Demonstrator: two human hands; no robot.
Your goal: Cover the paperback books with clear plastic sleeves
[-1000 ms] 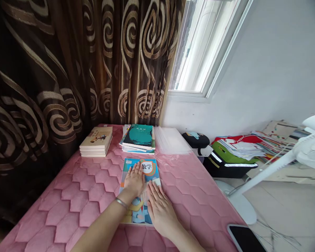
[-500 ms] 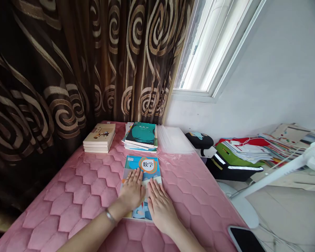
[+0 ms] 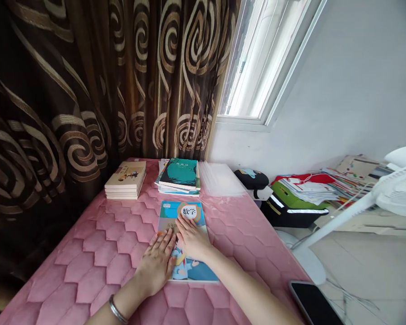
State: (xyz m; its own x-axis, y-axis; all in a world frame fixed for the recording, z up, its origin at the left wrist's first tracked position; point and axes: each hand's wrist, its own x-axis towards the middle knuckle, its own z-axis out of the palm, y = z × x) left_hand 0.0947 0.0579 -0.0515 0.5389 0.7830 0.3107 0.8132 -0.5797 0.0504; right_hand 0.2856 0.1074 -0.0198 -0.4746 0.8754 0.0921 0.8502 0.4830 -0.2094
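A math textbook point(image 3: 203, 270) with a blue, illustrated cover lies flat on the pink quilted bed cover point(image 3: 115, 253). My left hand point(image 3: 156, 262), with a silver bangle at its wrist, rests on the book's left edge, fingers stretched out. Flat across the middle of the cover lies my right hand point(image 3: 192, 237), its fingers pointing up and left toward the title. Neither hand grips anything. Parts of the cover are hidden under both hands.
Behind the textbook stand a stack of beige books point(image 3: 126, 180), a pile topped by a teal book point(image 3: 180, 174) and clear plastic sheets point(image 3: 221, 179). A phone point(image 3: 314, 302) lies at the bed's right edge. Beyond it are a white fan point(image 3: 345, 216) and piled papers point(image 3: 307, 188).
My left hand has slid down and left to the book's edge. My right hand has moved up and left onto the middle of the cover. The view has shifted slightly.
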